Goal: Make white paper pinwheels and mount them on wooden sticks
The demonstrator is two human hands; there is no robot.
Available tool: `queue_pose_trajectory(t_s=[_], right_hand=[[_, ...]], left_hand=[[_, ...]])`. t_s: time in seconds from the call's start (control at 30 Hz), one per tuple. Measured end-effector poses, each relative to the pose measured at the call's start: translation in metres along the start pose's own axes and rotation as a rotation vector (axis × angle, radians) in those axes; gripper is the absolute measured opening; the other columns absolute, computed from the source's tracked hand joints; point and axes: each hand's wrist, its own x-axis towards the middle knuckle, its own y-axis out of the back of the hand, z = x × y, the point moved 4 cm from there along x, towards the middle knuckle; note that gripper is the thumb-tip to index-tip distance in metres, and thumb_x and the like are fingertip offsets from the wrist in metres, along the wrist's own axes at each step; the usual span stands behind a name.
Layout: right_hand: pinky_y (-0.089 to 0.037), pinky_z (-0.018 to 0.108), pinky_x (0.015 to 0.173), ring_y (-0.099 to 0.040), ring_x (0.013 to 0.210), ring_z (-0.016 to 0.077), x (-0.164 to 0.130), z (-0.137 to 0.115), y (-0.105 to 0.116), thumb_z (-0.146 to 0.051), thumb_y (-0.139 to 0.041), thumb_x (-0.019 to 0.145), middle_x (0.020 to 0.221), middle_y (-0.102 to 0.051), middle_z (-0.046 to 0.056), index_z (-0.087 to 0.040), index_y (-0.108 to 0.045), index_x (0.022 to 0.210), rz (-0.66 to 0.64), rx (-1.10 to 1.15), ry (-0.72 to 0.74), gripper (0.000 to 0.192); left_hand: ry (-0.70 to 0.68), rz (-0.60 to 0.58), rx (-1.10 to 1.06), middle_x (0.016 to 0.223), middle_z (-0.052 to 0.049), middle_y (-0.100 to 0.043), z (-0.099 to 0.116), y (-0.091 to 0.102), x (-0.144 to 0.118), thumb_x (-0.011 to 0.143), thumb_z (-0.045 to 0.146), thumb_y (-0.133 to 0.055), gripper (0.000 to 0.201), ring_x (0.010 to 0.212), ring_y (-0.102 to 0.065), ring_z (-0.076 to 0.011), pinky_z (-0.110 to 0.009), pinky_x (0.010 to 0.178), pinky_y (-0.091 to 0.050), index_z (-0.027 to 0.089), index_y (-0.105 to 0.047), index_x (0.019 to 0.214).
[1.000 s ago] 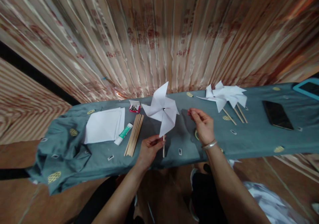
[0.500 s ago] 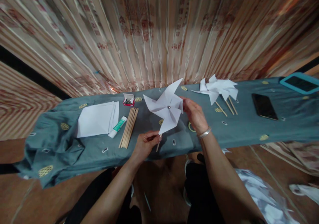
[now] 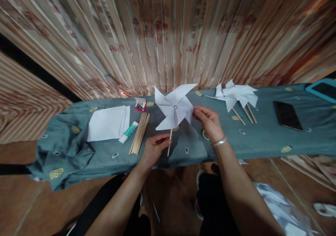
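At the near edge of the worktop (image 3: 262, 143), left hand (image 3: 154, 148) closed on the stick of a white paper pinwheel (image 3: 174, 107), held upright just above the cloth; right hand (image 3: 208, 122) pinching the tip of one blade, remaining fingers loosely curled. Wheel pinned to stick, seemingly assembled. Left of the hands: bundle of bare wooden sticks (image 3: 139, 132), glue stick (image 3: 128, 132), stack of white paper squares (image 3: 109, 123), pin box (image 3: 140, 105); stock apparently left for further units. Farther right: finished pinwheels (image 3: 236, 96) lying together, dark phone (image 3: 287, 115), blue-cased tablet (image 3: 322, 89).
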Motion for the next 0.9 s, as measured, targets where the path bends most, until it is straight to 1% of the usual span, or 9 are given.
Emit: queue_pose_trajectory(t_s=[0.27, 0.47, 0.53, 0.7, 0.9], right_hand=[[-0.051, 0.026, 0.068, -0.063, 0.068, 0.0136, -0.008, 0.001, -0.008, -0.053, -0.084, 0.058, 0.072, -0.073, -0.002, -0.026, -0.077, 0.076, -0.101, 0.008, -0.097, 0.033], [-0.053, 0.029, 0.067, -0.062, 0.065, 0.0151, -0.012, 0.003, -0.014, -0.052, -0.085, 0.055, 0.07, -0.073, -0.001, -0.025, -0.074, 0.07, -0.12, 0.054, -0.149, 0.033], [-0.053, 0.029, 0.064, -0.061, 0.063, 0.0149, -0.014, 0.004, -0.016, -0.052, -0.086, 0.055, 0.068, -0.072, -0.001, -0.025, -0.075, 0.07, -0.131, 0.072, -0.174, 0.033], [-0.051, 0.026, 0.061, -0.058, 0.058, 0.0117, -0.018, 0.008, -0.022, -0.049, -0.085, 0.06, 0.062, -0.067, -0.002, -0.024, -0.074, 0.066, -0.2, 0.139, -0.23, 0.028], [-0.05, 0.026, 0.062, -0.058, 0.056, 0.0113, -0.025, 0.005, -0.032, -0.052, -0.084, 0.059, 0.059, -0.065, -0.003, -0.022, -0.07, 0.062, -0.259, 0.11, -0.238, 0.033]], left_hand=[[-0.025, 0.009, -0.005, 0.077, -0.003, -0.076, 0.0, -0.001, 0.0, 0.05, 0.028, -0.084, 0.028, 0.073, -0.066, -0.0163, -0.028, 0.073, -0.053, 0.019, -0.079, 0.076], [-0.038, 0.025, 0.014, 0.079, -0.004, -0.076, -0.001, 0.001, 0.001, 0.051, 0.029, -0.084, 0.029, 0.077, -0.067, -0.0188, -0.031, 0.077, -0.054, 0.019, -0.078, 0.078], [-0.042, 0.028, 0.016, 0.079, -0.004, -0.076, -0.001, 0.002, 0.001, 0.052, 0.029, -0.084, 0.029, 0.077, -0.067, -0.0189, -0.032, 0.077, -0.053, 0.018, -0.078, 0.078], [-0.041, 0.034, 0.024, 0.08, -0.004, -0.076, -0.001, 0.002, 0.001, 0.052, 0.029, -0.084, 0.029, 0.077, -0.067, -0.0192, -0.033, 0.078, -0.054, 0.018, -0.078, 0.078], [-0.043, 0.036, -0.013, 0.076, -0.003, -0.076, 0.0, -0.001, 0.0, 0.05, 0.028, -0.084, 0.028, 0.073, -0.066, -0.0169, -0.029, 0.075, -0.053, 0.019, -0.079, 0.076]])
